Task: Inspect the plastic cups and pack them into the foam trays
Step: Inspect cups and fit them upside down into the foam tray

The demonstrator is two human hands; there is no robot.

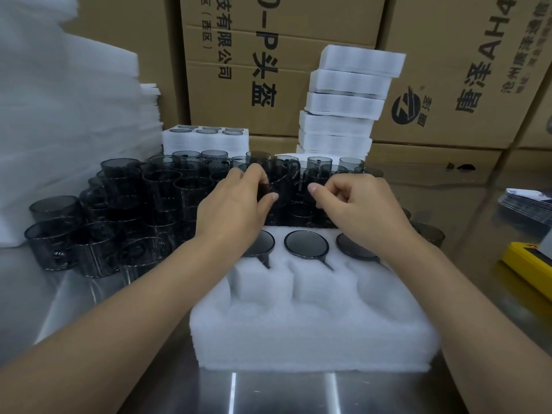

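A white foam tray (310, 333) lies on the steel table in front of me. Its far row holds three dark cups, one of them in the middle pocket (306, 244); the near pockets are bare foam. Behind the tray stands a crowd of smoky transparent cups (155, 186). My left hand (236, 204) grips one smoky cup with a handle (282, 174), raised above the crowd. My right hand (361, 204) hovers beside it with fingers curled; whether it touches a cup is hidden.
Filled foam trays are stacked at the back right (346, 106) and back centre (206, 138). Foam sheets (59, 115) pile up at the left. Cardboard boxes (268, 55) form the back wall. A yellow device (528, 264) and a stack of cards (525, 201) lie at the right.
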